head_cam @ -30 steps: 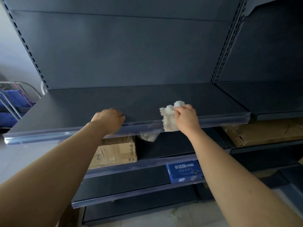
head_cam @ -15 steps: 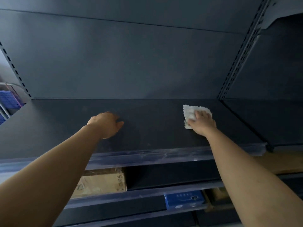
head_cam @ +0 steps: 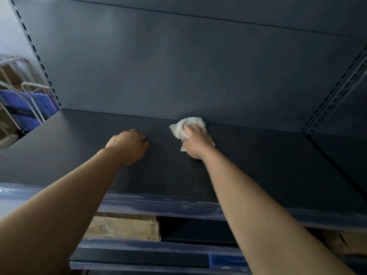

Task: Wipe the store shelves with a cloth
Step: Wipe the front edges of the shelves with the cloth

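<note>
The right hand (head_cam: 196, 142) lies on top of a white cloth (head_cam: 190, 123) with its fingers stretched over it, pressing it down on the dark shelf (head_cam: 258, 165). The cloth is crumpled. It sits at the far edge of the shelf, touching the seam where the shelf meets the dark back panel (head_cam: 178, 66), a little right of the middle. Bits of it stick out beyond the fingertips and on both sides of the palm.

The left hand (head_cam: 129, 145) rests on the same shelf, just left of the cloth but apart from it. Its fingers are curled under and it holds nothing. Both bare forearms reach in from the near side over the shiny front strip (head_cam: 158, 205) of the shelf.

Below that strip, on the next shelf down, a cardboard box (head_cam: 123, 228) stands on the left and another cardboard box (head_cam: 345, 243) shows at the far right. A blue label (head_cam: 226, 261) sits on a lower front edge. Blue crates (head_cam: 29, 102) in a metal frame stand past the left end of the shelf. A slotted post (head_cam: 337, 92) runs up on the right.
</note>
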### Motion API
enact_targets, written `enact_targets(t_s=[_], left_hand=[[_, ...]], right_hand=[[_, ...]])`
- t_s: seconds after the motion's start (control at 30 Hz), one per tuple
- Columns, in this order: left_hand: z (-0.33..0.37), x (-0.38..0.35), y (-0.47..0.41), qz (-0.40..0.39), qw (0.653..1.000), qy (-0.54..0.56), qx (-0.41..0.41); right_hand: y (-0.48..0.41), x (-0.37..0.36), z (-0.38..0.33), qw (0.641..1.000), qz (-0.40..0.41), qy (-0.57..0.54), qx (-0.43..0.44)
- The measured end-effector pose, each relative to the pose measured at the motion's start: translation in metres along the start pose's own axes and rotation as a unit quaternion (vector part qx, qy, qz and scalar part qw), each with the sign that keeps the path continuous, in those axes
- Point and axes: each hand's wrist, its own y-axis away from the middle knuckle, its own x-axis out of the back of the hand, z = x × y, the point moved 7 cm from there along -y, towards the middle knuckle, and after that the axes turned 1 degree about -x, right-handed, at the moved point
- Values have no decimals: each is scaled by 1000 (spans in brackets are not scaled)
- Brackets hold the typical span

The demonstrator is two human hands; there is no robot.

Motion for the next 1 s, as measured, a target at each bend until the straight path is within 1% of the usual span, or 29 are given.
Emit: enact_targets(t_s=[0.03, 0.07, 0.13, 0.17, 0.2, 0.23, 0.3, 0.33, 0.37, 0.4, 0.43, 0.47, 0.5, 0.53, 0.6, 0.67, 0.77, 0.83, 1.0], left_hand=[[-6, 1, 3, 1, 1000, 1, 5], [-13, 2, 6, 0, 1000, 3, 10], [-28, 4, 13, 0, 1000, 7, 16], [-35, 5, 17, 0, 1000, 7, 17], [-41, 5, 20, -3, 1000, 7, 16], [-47, 6, 23, -7, 1000, 6, 13], [-56, 8, 30, -15, 1000, 6, 2], [-60, 8, 33, -19, 1000, 6, -6], [-64, 10, 38, -24, 1000, 7, -14], [-69, 10, 42, -28, 999, 9, -22], [-74, 11, 47, -30, 999, 10, -32], [-78, 11, 53, -32, 998, 10, -43], [-83, 12, 59, -35, 998, 7, -52], [-87, 13, 64, -36, 998, 6, -58], [-97, 15, 73, -32, 997, 8, -71], [-108, 16, 82, -34, 996, 9, -83], [-130, 18, 95, -38, 995, 15, -90], [-148, 18, 102, -43, 995, 16, -86], [-202, 24, 124, -43, 997, 10, -58]], right_hand=[[4, -3, -24, 999, 3, -35, 40], [12, -4, -43, 994, 0, -93, 64], [24, 4, -63, 968, 10, -234, 85], [29, 16, -62, 956, 38, -278, 88], [35, 31, -53, 951, 77, -287, 84], [41, 46, -37, 952, 121, -271, 71], [60, 78, 6, 967, 171, -188, -5], [72, 87, 36, 974, 165, -143, -68], [82, 89, 68, 975, 140, -101, -138], [97, 85, 96, 972, 96, -51, -209], [113, 75, 118, 961, 45, 21, -273], [129, 64, 130, 946, 12, 94, -311], [139, 54, 137, 935, 3, 154, -320], [144, 43, 136, 933, 17, 186, -308], [149, 28, 113, 942, 44, 177, -281], [151, 19, 67, 950, 50, 174, -256], [152, -1, -16, 967, 50, 98, -230], [153, -14, -75, 976, 64, 59, -202], [146, -47, -203, 989, 54, 53, -125]])
